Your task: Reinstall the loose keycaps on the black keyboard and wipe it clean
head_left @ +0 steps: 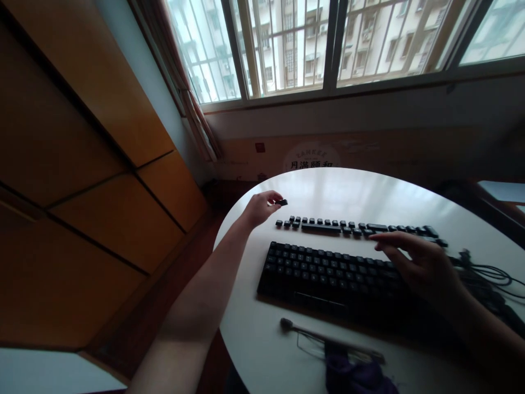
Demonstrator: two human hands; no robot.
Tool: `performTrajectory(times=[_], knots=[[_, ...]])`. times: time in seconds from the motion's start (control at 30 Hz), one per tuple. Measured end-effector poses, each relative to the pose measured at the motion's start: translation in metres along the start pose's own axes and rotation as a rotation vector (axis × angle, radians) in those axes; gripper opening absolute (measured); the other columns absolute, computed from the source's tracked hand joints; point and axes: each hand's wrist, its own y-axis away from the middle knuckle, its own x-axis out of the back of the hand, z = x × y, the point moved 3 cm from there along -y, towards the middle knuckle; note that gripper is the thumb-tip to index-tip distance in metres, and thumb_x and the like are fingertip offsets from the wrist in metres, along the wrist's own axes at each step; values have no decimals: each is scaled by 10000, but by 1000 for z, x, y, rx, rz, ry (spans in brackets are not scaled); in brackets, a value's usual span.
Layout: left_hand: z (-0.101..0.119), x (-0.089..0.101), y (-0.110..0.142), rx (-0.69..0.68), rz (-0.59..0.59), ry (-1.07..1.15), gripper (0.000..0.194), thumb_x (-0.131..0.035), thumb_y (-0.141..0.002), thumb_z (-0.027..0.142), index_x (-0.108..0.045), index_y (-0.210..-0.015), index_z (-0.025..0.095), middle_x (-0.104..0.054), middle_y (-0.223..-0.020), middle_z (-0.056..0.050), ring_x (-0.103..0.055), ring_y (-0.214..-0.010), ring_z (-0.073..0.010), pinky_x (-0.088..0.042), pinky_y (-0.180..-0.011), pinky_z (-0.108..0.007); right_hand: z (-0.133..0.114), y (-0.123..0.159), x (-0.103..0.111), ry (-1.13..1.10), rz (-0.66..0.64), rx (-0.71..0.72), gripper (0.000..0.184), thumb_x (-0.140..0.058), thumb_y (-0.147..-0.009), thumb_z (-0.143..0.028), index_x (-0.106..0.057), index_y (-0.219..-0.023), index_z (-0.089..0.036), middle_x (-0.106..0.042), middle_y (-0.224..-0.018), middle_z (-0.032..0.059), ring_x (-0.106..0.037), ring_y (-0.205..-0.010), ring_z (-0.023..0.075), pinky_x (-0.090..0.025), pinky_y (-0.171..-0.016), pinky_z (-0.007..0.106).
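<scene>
My left hand (261, 208) is closed in a pinch on a small black keycap (281, 202), just above the far left of the table. Several loose black keycaps (321, 228) lie in rows beyond a black keyboard (311, 271). My right hand (414, 257) hovers over the right part of the keyboard, partly hiding it. Its index finger and thumb point left beside the loose keycaps, with a small gap between them and nothing visible in it. The keyboard's lower right side is in deep shadow.
The keyboard rests on a round white table (246, 328). A brush (328, 336), a thin wire loop and a purple cloth (353, 375) are near its front. Black cables (492, 273) lie coiled at the right. Wooden cabinets (102, 219) stand left; barred windows are behind.
</scene>
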Motion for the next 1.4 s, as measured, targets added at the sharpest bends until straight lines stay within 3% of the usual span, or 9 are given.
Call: performTrajectory(times=[0.1,0.2,0.33,0.47,0.67,0.83,1.13,1.4], knots=[[46,19,21,-191,-56,48,221,-719,-799,147,-732,-1018,171,-754,-964,-40,-677,-807,-160,-554,-762,-292,-2,0,2,-5,18,-30,194,-622,-908,-332,-744,-1045,-267,-764,-887,23,-724,-846,223,-592,-736,324],[72,34,70,-292,-117,-51,170,-742,-822,166,-754,-988,201,-758,-935,-32,-681,-844,-174,-551,-799,-304,-2,-2,4,-8,36,-39,195,-637,-889,-335,-755,-1029,-266,-771,-866,21,-734,-805,224,-604,-740,338],[71,38,141,-305,-153,-45,172,-719,-855,116,-755,-993,212,-757,-955,-44,-684,-902,-183,-555,-827,-310,-4,-3,4,-12,37,-36,196,-640,-874,-339,-769,-999,-259,-780,-868,27,-746,-776,228,-618,-730,347],[57,34,176,-317,-62,-58,189,-699,-875,92,-739,-1022,204,-758,-967,-56,-682,-916,-188,-562,-831,-327,-9,-2,2,1,11,-10,200,-644,-870,-337,-774,-1004,-265,-778,-852,23,-745,-773,225,-619,-737,348],[56,22,180,-396,-88,-114,184,-680,-886,90,-726,-1028,198,-757,-980,-64,-681,-920,-190,-575,-818,-330,-6,-2,3,-16,24,-26,207,-642,-882,-335,-768,-1031,-267,-776,-864,17,-743,-738,213,-616,-699,333],[50,16,180,-355,-175,-100,184,-675,-881,92,-730,-1011,211,-754,-971,-64,-685,-915,-195,-575,-813,-332,-1,-2,5,-13,38,-26,205,-647,-885,-325,-766,-1045,-275,-770,-851,9,-738,-728,203,-610,-703,325],[42,15,180,-335,-180,-105,194,-672,-898,110,-736,-1047,216,-725,-1024,-71,-682,-946,-185,-577,-832,-315,-1,-2,5,-15,31,-35,209,-646,-883,-337,-768,-1042,-277,-761,-808,5,-731,-720,199,-609,-710,320],[50,16,176,-370,-199,-152,193,-634,-936,149,-758,-1067,219,-710,-1002,-87,-684,-899,-180,-586,-770,-303,-9,-3,4,12,13,-25,202,-631,-881,-334,-768,-1008,-257,-771,-833,21,-737,-711,205,-615,-700,327]])
